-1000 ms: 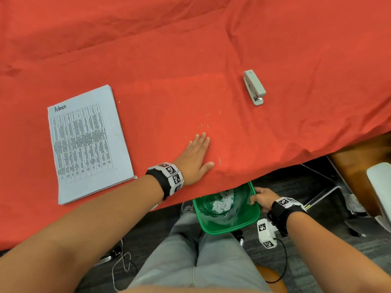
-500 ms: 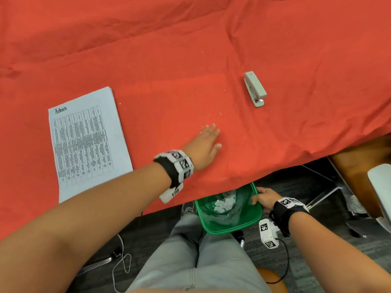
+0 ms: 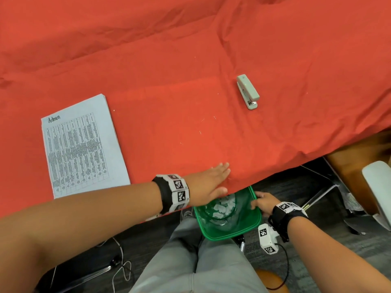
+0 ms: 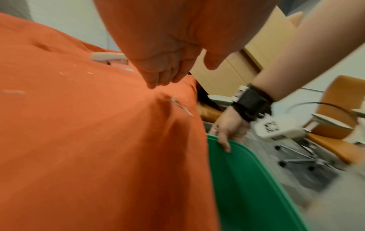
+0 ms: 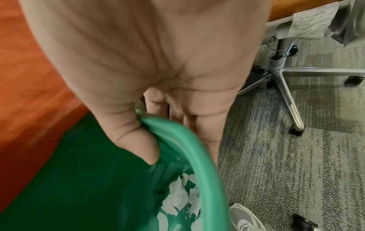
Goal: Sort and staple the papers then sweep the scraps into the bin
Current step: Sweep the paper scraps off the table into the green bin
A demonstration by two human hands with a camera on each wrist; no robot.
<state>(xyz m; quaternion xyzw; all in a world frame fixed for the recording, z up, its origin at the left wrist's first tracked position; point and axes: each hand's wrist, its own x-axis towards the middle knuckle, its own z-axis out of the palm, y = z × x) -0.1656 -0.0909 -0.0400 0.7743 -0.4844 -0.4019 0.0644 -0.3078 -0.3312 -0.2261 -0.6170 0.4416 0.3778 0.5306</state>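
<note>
Head view: scraps swept at the table edge.
The left hand (image 3: 208,182) is laid flat on the cloth, directly above the green bin (image 3: 251,226), whose rim is gripped by the right hand (image 3: 261,203).

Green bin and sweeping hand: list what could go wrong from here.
1. The green bin is held only by the right hand pinching its rim, partly under the table edge; scraps pushed off by the left hand may miss the opening and land on the carpet or lap.
2. Tiny scraps lie scattered on the wrinkled red cloth; a flat palm could skip them or catch in folds.
</note>
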